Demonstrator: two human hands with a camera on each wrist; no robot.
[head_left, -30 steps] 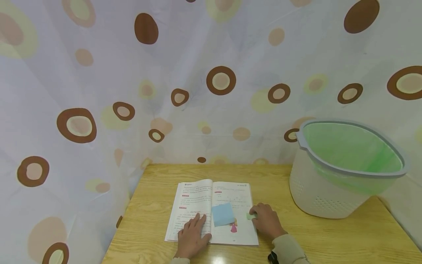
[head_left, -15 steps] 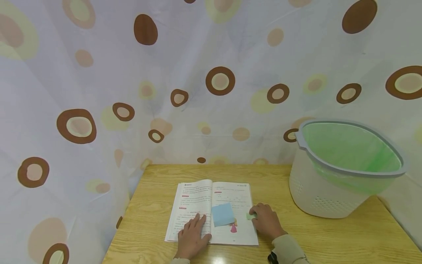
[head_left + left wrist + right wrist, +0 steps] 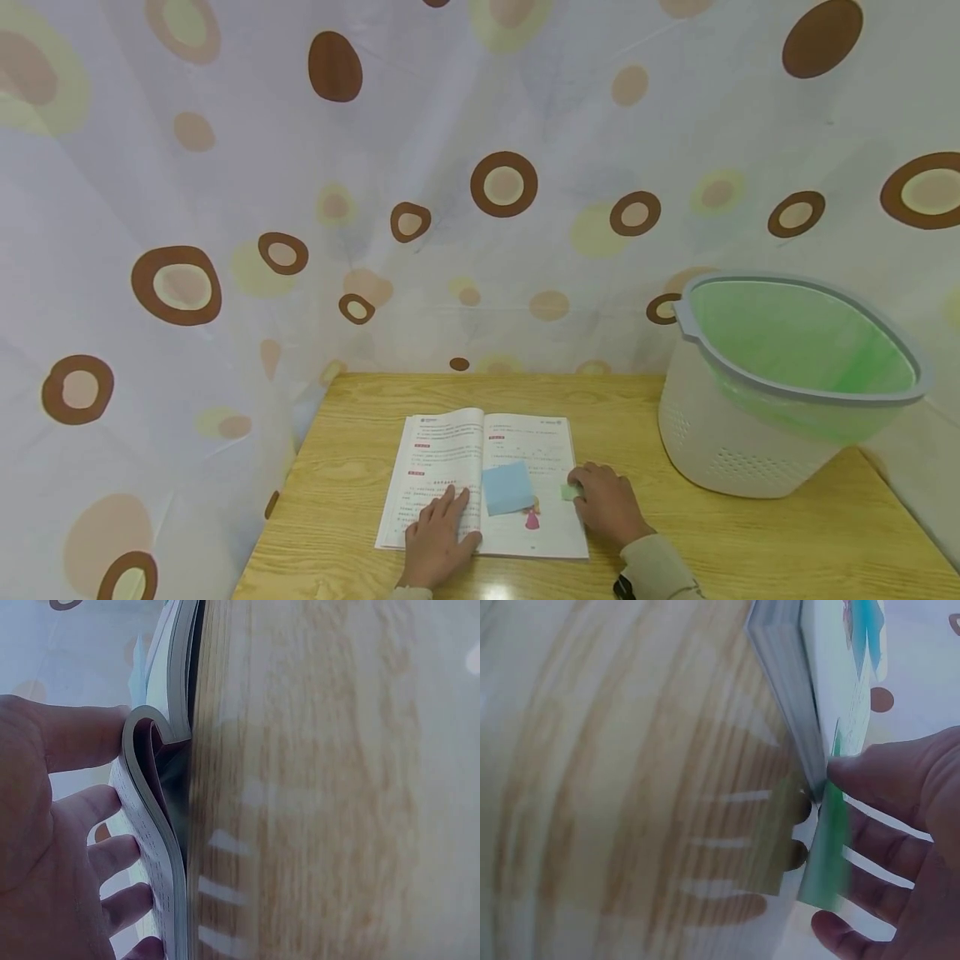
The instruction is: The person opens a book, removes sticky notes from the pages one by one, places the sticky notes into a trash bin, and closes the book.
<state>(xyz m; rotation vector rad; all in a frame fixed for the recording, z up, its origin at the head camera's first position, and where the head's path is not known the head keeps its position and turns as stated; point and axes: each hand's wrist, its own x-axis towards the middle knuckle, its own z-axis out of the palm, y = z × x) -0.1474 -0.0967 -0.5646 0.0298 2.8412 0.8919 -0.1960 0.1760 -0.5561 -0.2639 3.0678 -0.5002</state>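
Note:
An open book (image 3: 442,442) lies on the wooden table, printed text on both pages. My left hand (image 3: 435,537) rests on the lower left page with its fingers spread, the thumb near the spine. At the right page's outer edge, my right hand (image 3: 609,504) pinches a green sticky note (image 3: 829,855). In the right wrist view the note juts past the page edge, with the thumb on it and some fingers behind. A blue sticky note (image 3: 507,488) sits on the right page near the spine, just above a small figure in a pink dress (image 3: 532,517).
A large white basket (image 3: 757,467) with a grey rim and green inside stands at the right of the wooden table (image 3: 352,425). Behind and to the left hangs a white curtain (image 3: 420,100) patterned with brown and yellow spots.

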